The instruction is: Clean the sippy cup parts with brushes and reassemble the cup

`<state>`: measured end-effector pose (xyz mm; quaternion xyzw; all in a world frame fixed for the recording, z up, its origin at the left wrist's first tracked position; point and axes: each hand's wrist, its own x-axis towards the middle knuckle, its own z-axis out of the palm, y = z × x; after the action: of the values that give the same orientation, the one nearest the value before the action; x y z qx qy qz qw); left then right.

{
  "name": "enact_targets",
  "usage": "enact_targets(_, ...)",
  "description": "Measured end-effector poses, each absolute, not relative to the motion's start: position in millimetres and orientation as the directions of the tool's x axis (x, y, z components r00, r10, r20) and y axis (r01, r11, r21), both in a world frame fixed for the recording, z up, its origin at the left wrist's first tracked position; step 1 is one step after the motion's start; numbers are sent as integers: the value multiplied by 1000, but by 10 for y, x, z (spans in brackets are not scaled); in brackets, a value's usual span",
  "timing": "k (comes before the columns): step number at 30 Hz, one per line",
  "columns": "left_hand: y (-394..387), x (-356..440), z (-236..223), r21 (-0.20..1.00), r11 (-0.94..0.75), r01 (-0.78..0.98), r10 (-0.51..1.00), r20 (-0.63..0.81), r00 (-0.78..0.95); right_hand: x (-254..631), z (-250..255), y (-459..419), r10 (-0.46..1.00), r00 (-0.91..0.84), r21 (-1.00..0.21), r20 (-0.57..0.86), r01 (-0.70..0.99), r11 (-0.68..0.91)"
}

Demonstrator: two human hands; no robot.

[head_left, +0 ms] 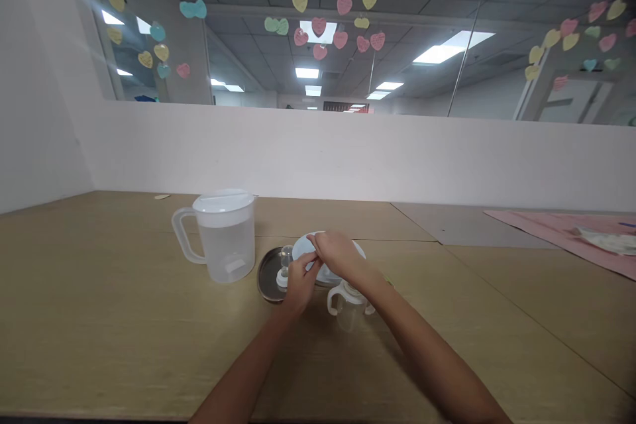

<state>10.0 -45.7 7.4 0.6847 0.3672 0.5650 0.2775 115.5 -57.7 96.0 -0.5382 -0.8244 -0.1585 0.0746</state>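
Observation:
My left hand (301,283) and my right hand (338,253) meet with fingertips pinched together. Whatever lies between those fingers is too small to make out. Both are over a pale round dish or lid (301,248), partly hidden by them. Left of my left hand, a bottle nipple with a white collar (283,278) stands in a round metal tray (269,278). A clear baby bottle with two white handles (350,315) stands on the table below my right wrist, its top partly covered by the forearm.
A clear plastic pitcher (228,245) with a white lid stands to the left on the wooden table (124,318). At the far right lies a pink cloth (551,228) with a whitish item (603,240) on it. A white wall (298,152) rises behind the table.

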Motion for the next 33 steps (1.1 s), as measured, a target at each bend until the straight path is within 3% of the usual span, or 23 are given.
enact_targets(5,-417,82,68,810,-560,173,828,557,70,1152,967,-633,859,-402,146,318,916,374)
enact_targets(11,-396,57,70,787,-593,167,803,594,49,1159,1083,-706,894,-271,90,356,963,255)
enact_targets(18,-310,14,16,675,-640,367,738,674,47,1138,1120,-700,852,-330,107,406,943,315)
enact_targets(26,-249,40,-55,513,-713,477,627,771,108,1193,1170,-771,687,-230,-16,690,943,332)
enact_targets(33,-273,24,-30,454,-742,494,571,813,111,1153,1143,-800,373,-158,-50,914,870,490)
